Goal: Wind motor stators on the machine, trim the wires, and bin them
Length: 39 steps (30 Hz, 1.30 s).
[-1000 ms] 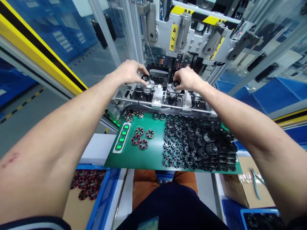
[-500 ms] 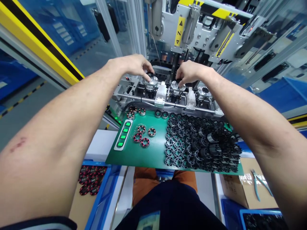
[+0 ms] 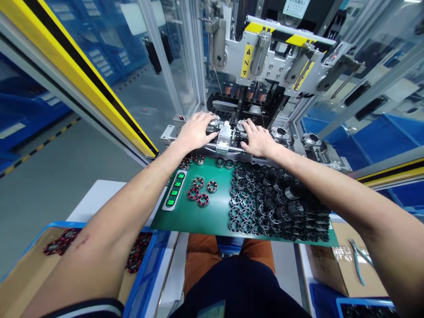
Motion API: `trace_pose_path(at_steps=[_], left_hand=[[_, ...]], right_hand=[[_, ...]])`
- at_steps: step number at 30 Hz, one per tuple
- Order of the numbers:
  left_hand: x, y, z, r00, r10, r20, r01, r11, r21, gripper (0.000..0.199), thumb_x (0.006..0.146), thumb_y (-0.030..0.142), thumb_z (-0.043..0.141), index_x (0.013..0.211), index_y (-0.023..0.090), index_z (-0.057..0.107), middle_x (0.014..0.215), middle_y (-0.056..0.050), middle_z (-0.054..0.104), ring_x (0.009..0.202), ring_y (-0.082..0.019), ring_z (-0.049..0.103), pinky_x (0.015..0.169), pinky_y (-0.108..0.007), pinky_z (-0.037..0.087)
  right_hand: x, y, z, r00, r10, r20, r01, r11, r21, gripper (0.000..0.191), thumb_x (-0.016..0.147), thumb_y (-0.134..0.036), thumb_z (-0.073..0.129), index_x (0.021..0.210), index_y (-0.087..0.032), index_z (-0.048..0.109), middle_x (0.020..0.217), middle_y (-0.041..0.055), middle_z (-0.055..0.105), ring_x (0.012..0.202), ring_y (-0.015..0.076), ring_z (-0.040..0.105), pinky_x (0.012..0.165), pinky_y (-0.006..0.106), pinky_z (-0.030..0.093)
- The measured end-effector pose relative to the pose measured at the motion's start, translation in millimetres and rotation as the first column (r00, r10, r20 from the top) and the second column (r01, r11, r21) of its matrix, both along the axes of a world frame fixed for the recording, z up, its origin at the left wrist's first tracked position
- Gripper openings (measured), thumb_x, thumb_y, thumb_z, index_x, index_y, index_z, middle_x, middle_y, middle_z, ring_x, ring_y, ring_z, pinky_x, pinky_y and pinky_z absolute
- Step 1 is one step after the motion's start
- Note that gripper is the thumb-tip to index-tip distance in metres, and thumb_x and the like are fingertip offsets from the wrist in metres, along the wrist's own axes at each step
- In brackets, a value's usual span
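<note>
In the head view, both hands were up at the machine, beyond the far edge of the green bench! The left hand [image 3: 197, 131] reached the leftmost metal holder [image 3: 213, 125], its fingers fairly straight and close together over the holder's near-left side, the thumb standing well off them. And the right hand [image 3: 259, 140]? That one was at the second metal holder [image 3: 241, 128], fingers loosely spread and slightly bent, fingertips over the rim, thumb out to the side. Neither hand showed a closed grasp; whether anything sat under the fingertips, I could not tell. Between the hands stood a silver bracket [image 3: 224, 137], while the third holder [image 3: 281, 134] and fourth holder [image 3: 312, 140] lined up to the right.

Down to the green bench [image 3: 185, 221]! A button strip [image 3: 174, 191] with four lit green buttons ran along its left edge, and three wound rings [image 3: 199, 160] crowded the far left corner. Four more, the loose coils [image 3: 203, 200], lay just right of the strip. Two dark rings [image 3: 224, 163] sat by the far edge, and a great heap of black rings [image 3: 265, 203] packed the right half, right up to the near edge!

Off to the left, a blue bin [image 3: 139, 282] carried red-marked rings [image 3: 135, 256]; on the right, pliers [image 3: 357, 263] lay open on a cardboard box [image 3: 347, 282].
</note>
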<state>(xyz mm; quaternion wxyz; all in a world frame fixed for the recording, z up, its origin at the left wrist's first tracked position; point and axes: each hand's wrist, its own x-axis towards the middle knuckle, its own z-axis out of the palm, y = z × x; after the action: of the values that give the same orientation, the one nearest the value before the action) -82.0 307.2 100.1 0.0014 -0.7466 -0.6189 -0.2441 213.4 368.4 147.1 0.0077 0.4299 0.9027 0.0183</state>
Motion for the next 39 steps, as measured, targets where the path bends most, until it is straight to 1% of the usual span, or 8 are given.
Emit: trace_pose_path(at_steps=[10, 19, 22, 25, 30, 34, 36, 39], left_hand=[[4, -1, 6.1, 0.995, 0.093, 0.032, -0.094, 0.995, 0.032, 0.067, 0.111, 0.049, 0.058, 0.173, 0.026, 0.065, 0.184, -0.007, 0.060, 0.174, -0.035, 0.050, 0.148, -0.062, 0.036], [6, -3, 11.4, 0.994, 0.103, 0.044, -0.104, 0.994, 0.020, 0.065, 0.106, 0.049, 0.066, 0.167, 0.029, 0.072, 0.180, -0.007, 0.064, 0.164, -0.039, 0.061, 0.141, -0.061, 0.047], [3, -2, 10.0, 0.994, 0.100, 0.051, -0.101, 0.994, 0.027, 0.064, 0.106, 0.051, 0.066, 0.166, 0.029, 0.074, 0.178, -0.007, 0.066, 0.163, -0.039, 0.062, 0.140, -0.060, 0.048], [2, -1, 8.3, 0.995, 0.087, 0.051, -0.089, 0.996, 0.031, 0.065, 0.107, 0.057, 0.064, 0.166, 0.030, 0.074, 0.179, -0.005, 0.066, 0.166, -0.038, 0.059, 0.142, -0.059, 0.046], [2, -2, 11.1, 0.994, 0.097, 0.044, -0.097, 0.995, 0.008, 0.069, 0.106, 0.061, 0.060, 0.166, 0.030, 0.072, 0.178, -0.007, 0.066, 0.162, -0.042, 0.061, 0.138, -0.065, 0.050], [-2, 1, 7.9, 0.996, 0.083, 0.034, -0.083, 0.996, 0.017, 0.074, 0.104, 0.063, 0.057, 0.168, 0.028, 0.071, 0.178, -0.010, 0.065, 0.161, -0.046, 0.062, 0.135, -0.071, 0.051], [-4, 3, 4.1, 0.997, 0.065, 0.030, -0.066, 0.997, 0.046, 0.074, 0.104, 0.064, 0.056, 0.168, 0.030, 0.071, 0.177, -0.009, 0.066, 0.161, -0.046, 0.061, 0.135, -0.072, 0.051], [-2, 5, 4.5, 0.998, 0.051, 0.042, -0.053, 0.997, 0.050, 0.074, 0.104, 0.064, 0.054, 0.166, 0.029, 0.073, 0.177, -0.012, 0.066, 0.162, -0.048, 0.060, 0.135, -0.075, 0.049]], right_hand=[[-2, -1, 11.7, 0.996, 0.034, -0.088, -0.035, 0.999, -0.015, 0.089, 0.118, -0.056, 0.042, 0.187, -0.001, 0.035, 0.197, 0.0272, 0.026, 0.187, 0.0444, 0.024, 0.150, 0.072, 0.026], [-5, -1, 20.2, 0.996, 0.001, -0.089, -0.006, 0.998, -0.055, 0.089, 0.119, -0.057, 0.046, 0.188, -0.002, 0.039, 0.196, 0.0233, 0.033, 0.185, 0.0387, 0.032, 0.152, 0.059, 0.032], [24, 9, 40.0, 0.993, -0.015, -0.120, 0.012, 1.000, -0.028, 0.093, 0.120, -0.065, 0.038, 0.189, -0.003, 0.036, 0.197, 0.0203, 0.029, 0.187, 0.0358, 0.027, 0.154, 0.054, 0.028], [64, 12, 44.0, 0.976, -0.123, -0.182, 0.134, 0.990, 0.047, 0.099, 0.121, -0.063, 0.021, 0.190, 0.008, 0.017, 0.200, 0.0272, 0.010, 0.190, 0.0413, 0.010, 0.155, 0.063, 0.016], [113, 15, 23.3, 0.973, -0.192, -0.125, 0.188, 0.981, -0.041, 0.091, 0.118, -0.059, 0.033, 0.184, 0.003, 0.043, 0.191, 0.0296, 0.039, 0.183, 0.0428, 0.037, 0.151, 0.066, 0.032], [155, 27, 39.7, 0.969, -0.189, -0.159, 0.195, 0.980, 0.025, 0.088, 0.119, -0.054, 0.024, 0.189, -0.001, 0.035, 0.198, 0.0209, 0.028, 0.188, 0.0310, 0.025, 0.155, 0.053, 0.022], [181, 28, 47.3, 0.952, -0.244, -0.185, 0.262, 0.962, 0.080, 0.089, 0.117, -0.045, 0.022, 0.188, 0.009, 0.026, 0.198, 0.0287, 0.020, 0.189, 0.0354, 0.021, 0.155, 0.060, 0.020], [212, 22, 43.3, 0.934, -0.304, -0.189, 0.322, 0.944, 0.073, 0.087, 0.111, -0.040, 0.034, 0.179, 0.015, 0.040, 0.188, 0.0395, 0.037, 0.181, 0.0446, 0.041, 0.146, 0.072, 0.037]])
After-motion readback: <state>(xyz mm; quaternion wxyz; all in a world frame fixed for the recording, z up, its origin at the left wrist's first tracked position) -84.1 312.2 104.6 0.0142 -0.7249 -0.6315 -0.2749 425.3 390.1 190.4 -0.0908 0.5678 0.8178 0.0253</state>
